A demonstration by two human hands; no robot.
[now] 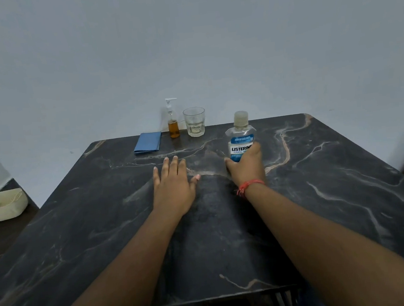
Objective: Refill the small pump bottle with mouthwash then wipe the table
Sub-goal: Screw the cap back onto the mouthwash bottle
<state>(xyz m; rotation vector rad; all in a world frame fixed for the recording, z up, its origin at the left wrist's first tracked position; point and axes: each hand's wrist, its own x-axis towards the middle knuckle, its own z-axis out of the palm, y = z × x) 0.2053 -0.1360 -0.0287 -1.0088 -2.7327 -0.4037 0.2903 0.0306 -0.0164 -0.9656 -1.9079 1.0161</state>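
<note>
A clear mouthwash bottle (241, 139) with a blue label and a cap on stands upright right of centre on the dark marble table (79, 226). My right hand (245, 167) grips its lower body from the near side. My left hand (172, 180) rests flat on the table, fingers straight and spread, holding nothing. At the far edge stands the small pump bottle (172, 121), white pump on, amber liquid in its lower part. A folded blue cloth (147, 142) lies to its left.
A clear drinking glass (194, 122) stands just right of the pump bottle at the far edge. A pale wall rises behind the table. A cream tub (2, 205) sits on the floor to the left.
</note>
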